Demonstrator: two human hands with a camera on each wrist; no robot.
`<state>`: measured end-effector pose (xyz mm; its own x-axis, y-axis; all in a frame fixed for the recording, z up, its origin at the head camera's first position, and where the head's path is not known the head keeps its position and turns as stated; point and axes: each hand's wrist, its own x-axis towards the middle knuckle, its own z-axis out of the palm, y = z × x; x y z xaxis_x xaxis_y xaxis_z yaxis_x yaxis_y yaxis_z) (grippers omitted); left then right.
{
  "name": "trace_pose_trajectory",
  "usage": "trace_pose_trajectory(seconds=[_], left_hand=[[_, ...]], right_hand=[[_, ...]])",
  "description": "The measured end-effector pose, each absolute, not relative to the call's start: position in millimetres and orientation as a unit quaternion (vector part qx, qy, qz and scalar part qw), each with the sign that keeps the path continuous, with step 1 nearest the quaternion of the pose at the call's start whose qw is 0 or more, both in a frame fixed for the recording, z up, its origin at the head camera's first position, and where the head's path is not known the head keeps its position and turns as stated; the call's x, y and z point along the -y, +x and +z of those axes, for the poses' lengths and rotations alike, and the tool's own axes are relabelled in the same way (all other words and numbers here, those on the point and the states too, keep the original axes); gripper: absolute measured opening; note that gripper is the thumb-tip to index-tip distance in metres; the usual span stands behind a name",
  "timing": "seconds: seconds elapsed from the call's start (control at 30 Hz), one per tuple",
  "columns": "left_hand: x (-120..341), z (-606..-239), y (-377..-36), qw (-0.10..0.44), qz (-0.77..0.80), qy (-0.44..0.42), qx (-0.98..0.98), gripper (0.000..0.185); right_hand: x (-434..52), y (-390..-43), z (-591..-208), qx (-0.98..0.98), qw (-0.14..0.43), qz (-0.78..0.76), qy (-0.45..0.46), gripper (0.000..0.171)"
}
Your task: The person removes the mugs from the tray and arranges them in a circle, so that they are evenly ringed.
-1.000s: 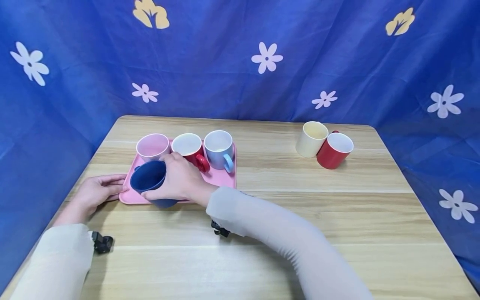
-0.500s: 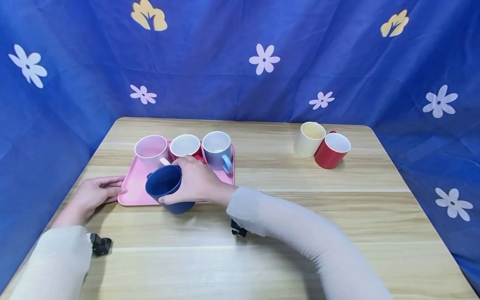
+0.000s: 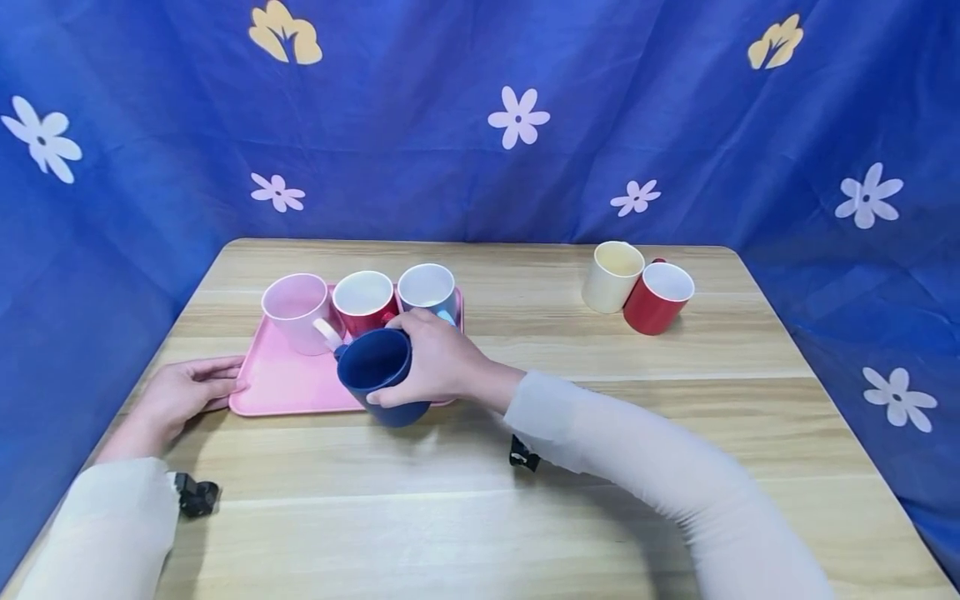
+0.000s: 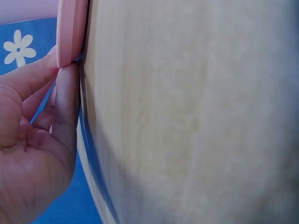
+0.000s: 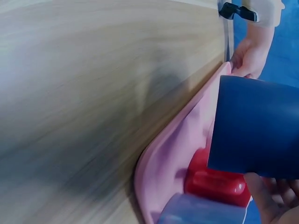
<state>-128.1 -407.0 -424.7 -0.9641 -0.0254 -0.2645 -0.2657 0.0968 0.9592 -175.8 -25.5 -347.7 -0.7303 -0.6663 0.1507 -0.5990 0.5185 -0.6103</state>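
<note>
Head view: right hand (image 3: 438,367) has its grip wrapped round the dark blue mug (image 3: 378,373), fingers curled over the mug's right side, thumb low near the base. Mug is tilted, mouth facing the camera, held over the front right part of the pink tray (image 3: 281,385); can't tell if its base touches the tray or the tabletop (image 3: 525,517). Right wrist view shows the blue mug's wall (image 5: 254,128) above the tray's inside, with fingertips (image 5: 266,196) at the bottom edge of the picture.

Left hand (image 3: 180,392) lies flat on the tabletop, grip holding nothing, fingers straight and touching the tray's left front edge. Left wrist view: a fingertip (image 4: 67,88) pressed against the tray's rim (image 4: 70,28).

On the tray's back row, left to right: pink mug (image 3: 294,310), red mug (image 3: 363,300), light blue mug (image 3: 427,290), all upright, close together. The blue mug sits just in front of the red and light blue ones.

Well apart, at the tabletop's far right: cream mug (image 3: 613,275) and a second red mug (image 3: 658,297), touching each other. Black wrist-camera mounts show under each sleeve, left (image 3: 197,495) and right (image 3: 523,454). Blue flowered cloth (image 3: 517,117) hangs behind.
</note>
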Motion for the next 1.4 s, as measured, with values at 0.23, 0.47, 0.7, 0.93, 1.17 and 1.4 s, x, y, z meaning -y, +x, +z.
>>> trace_pose_trajectory(seconds=[0.23, 0.47, 0.7, 0.93, 1.17, 1.4], left_hand=[[406.1, -424.6, -127.8, 0.093, 0.668, -0.094, -0.732, 0.033], [403.6, -423.3, -127.0, 0.094, 0.676, -0.094, -0.725, 0.033], [405.9, -426.6, -125.3, 0.089, 0.676, -0.089, -0.726, 0.036], [406.8, -429.3, -127.1, 0.088, 0.674, -0.092, -0.728, 0.035], [405.0, -429.4, -127.2, 0.089, 0.671, -0.095, -0.730, 0.035], [404.4, -428.9, -127.5, 0.091, 0.667, -0.097, -0.733, 0.035]], right_hand=[[-1.7, -179.0, -346.8, -0.870, 0.020, -0.334, -0.361, 0.073], [-28.8, -182.8, -347.0, -0.878, 0.014, -0.332, -0.344, 0.077], [-55.5, -187.1, -350.3, -0.884, 0.002, -0.334, -0.327, 0.077], [-83.0, -192.9, -356.5, -0.885, -0.012, -0.351, -0.305, 0.074], [-108.7, -196.3, -363.6, -0.888, -0.031, -0.367, -0.278, 0.073], [-131.6, -200.1, -371.3, -0.891, -0.053, -0.374, -0.253, 0.073]])
